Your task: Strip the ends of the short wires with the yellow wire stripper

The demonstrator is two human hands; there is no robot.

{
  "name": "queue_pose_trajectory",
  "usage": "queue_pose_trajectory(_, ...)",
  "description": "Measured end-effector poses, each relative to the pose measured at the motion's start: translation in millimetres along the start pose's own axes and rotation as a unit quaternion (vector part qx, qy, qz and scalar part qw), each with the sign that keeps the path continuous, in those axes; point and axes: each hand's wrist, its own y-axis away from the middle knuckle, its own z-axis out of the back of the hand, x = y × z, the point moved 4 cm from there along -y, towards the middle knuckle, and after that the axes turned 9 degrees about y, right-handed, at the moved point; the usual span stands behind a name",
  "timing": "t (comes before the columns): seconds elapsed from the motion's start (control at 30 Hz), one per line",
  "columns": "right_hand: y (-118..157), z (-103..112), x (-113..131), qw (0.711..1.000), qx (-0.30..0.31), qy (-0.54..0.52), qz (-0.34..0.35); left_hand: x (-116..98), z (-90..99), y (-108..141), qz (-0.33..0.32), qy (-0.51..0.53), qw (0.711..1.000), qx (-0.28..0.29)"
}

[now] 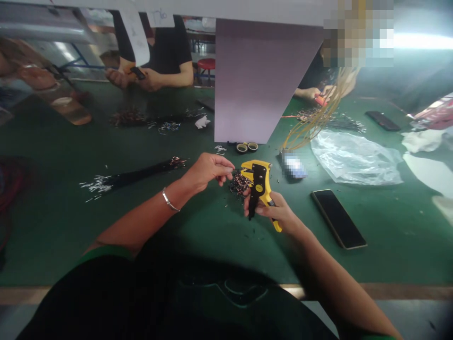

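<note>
In my right hand (271, 210) is a yellow and black wire stripper (260, 182), its jaws pointing left. My left hand (208, 172), with a silver bracelet on the wrist, has thumb and forefinger pinched together just left of the jaws; a thin dark wire seems to run from the fingertips to the tool, too small to make out well. Beneath the tool lies a pile of small black and copper scraps (239, 184). To the left of my left hand, a bundle of black wires (136, 175) lies on the green table (208, 236), with silvery ends at its left and copper ends at its right.
A pale panel (251, 80) stands ahead, with two small round containers (247, 147) at its foot. On the right are a phone (339, 219), a clear plastic bag (356, 158) and hanging yellow wires (318, 120). Across the table, other people's hands (141, 78) hold tools beside more wires.
</note>
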Motion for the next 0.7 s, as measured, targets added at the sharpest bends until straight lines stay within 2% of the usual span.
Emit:
queue_pose_trajectory(0.27, 2.1, -6.1, 1.3, 1.000, 0.009, -0.009, -0.007, -4.0, -3.5, 4.8, 0.007, 0.013, 1.000, -0.002)
queue_pose_trajectory(0.7, 1.7, -8.8, 0.0, 1.000, 0.002, -0.006, -0.008, -1.8, -5.9, 5.9, 0.003, 0.022, 0.999, 0.024)
